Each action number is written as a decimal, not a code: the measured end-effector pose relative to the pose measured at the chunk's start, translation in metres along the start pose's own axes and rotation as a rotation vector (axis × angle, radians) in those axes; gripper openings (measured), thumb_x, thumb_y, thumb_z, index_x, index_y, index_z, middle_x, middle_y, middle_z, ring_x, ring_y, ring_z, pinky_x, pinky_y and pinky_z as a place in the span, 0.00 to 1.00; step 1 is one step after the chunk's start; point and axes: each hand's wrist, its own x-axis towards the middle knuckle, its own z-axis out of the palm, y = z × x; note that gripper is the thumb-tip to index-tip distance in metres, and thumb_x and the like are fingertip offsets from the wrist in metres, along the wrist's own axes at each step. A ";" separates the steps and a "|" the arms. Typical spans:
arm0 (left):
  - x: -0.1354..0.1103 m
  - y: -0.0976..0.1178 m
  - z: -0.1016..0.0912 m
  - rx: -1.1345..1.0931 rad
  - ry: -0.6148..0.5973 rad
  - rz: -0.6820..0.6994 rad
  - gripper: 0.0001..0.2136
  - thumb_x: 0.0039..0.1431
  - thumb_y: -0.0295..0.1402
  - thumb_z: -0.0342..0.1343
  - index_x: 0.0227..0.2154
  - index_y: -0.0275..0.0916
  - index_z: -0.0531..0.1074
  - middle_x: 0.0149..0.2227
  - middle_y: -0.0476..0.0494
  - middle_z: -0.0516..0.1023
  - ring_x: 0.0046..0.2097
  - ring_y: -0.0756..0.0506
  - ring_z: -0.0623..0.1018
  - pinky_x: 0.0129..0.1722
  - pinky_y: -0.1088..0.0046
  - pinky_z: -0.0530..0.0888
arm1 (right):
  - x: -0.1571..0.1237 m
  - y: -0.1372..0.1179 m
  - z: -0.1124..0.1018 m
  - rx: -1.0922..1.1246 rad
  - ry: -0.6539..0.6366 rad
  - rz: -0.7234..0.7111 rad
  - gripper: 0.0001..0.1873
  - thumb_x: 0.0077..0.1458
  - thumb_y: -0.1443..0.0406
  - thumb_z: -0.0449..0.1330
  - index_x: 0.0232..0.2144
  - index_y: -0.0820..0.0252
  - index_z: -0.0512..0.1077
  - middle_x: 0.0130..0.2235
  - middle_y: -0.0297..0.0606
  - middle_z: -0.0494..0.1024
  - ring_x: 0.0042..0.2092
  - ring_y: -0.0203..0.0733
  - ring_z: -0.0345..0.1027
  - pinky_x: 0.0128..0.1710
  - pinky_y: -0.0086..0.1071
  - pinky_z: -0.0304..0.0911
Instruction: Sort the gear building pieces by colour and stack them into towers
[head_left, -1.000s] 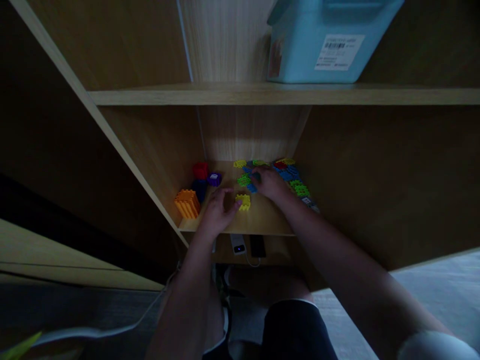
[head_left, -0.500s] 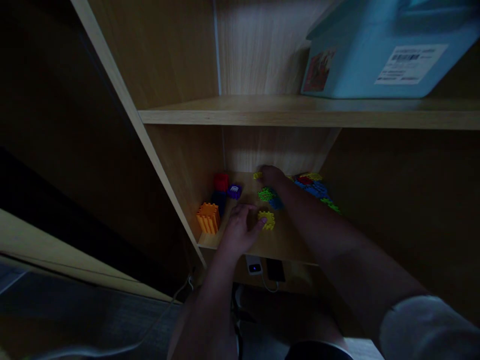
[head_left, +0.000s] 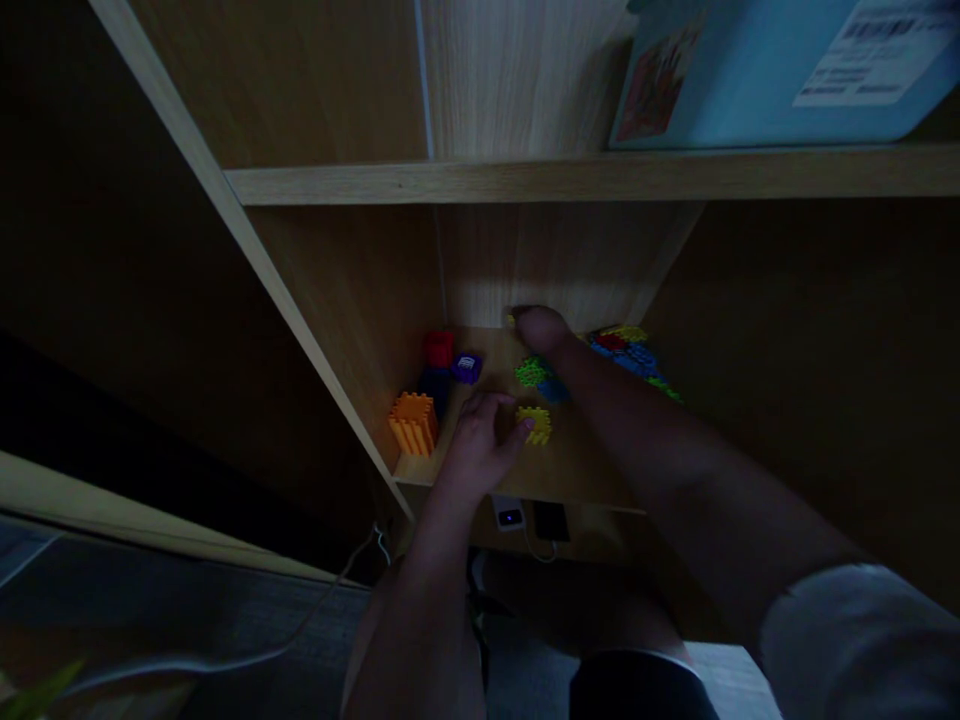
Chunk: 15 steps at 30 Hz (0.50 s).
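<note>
Progress is looking partial to us: a notched orange stack (head_left: 414, 424) is standing at the left of the shelf (head_left: 491, 478), and a dark blue block (head_left: 435, 386), a red block (head_left: 439, 349) and a purple block (head_left: 466, 369) are sitting behind it, so that side's seeming sorted. Plenty is lying loose though: a green tile (head_left: 531, 372), a blue tile (head_left: 553, 389) and a mixed tile pile (head_left: 636, 357) over right. Our yellow notched tile (head_left: 538, 415) is lying near the front edge; our left hand (head_left: 480, 435) is resting its thumb there, fingers curving wide, not pinching. Our right hand (head_left: 541, 328) is hiding its own fingers at the back, a yellow bit (head_left: 511, 320) peeking out beside it, so we're not able to say what it's gripping.
</note>
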 end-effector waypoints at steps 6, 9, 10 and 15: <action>0.001 -0.002 -0.004 -0.009 0.044 0.060 0.07 0.71 0.37 0.65 0.48 0.43 0.77 0.51 0.40 0.83 0.57 0.38 0.82 0.61 0.53 0.78 | -0.074 -0.008 -0.031 0.021 0.159 0.127 0.19 0.74 0.64 0.53 0.59 0.67 0.75 0.56 0.61 0.84 0.54 0.58 0.81 0.52 0.38 0.70; -0.002 0.001 -0.007 -0.021 0.130 0.111 0.05 0.72 0.37 0.63 0.41 0.43 0.79 0.44 0.42 0.83 0.51 0.39 0.82 0.57 0.57 0.78 | -0.142 -0.015 -0.037 0.043 0.194 0.195 0.19 0.73 0.63 0.54 0.59 0.65 0.75 0.54 0.58 0.85 0.52 0.57 0.81 0.49 0.38 0.71; -0.005 0.005 -0.008 -0.037 0.160 0.126 0.07 0.72 0.38 0.62 0.38 0.42 0.79 0.41 0.42 0.83 0.49 0.39 0.81 0.55 0.58 0.77 | -0.166 -0.018 -0.035 0.047 0.195 0.217 0.20 0.73 0.64 0.54 0.61 0.63 0.75 0.54 0.57 0.85 0.50 0.56 0.82 0.49 0.38 0.71; -0.041 0.073 -0.027 -0.603 0.118 0.154 0.15 0.74 0.46 0.61 0.33 0.43 0.79 0.33 0.45 0.82 0.37 0.44 0.81 0.42 0.65 0.78 | -0.252 -0.024 -0.005 0.069 0.176 0.250 0.21 0.73 0.63 0.55 0.61 0.61 0.78 0.53 0.55 0.86 0.50 0.56 0.82 0.50 0.41 0.72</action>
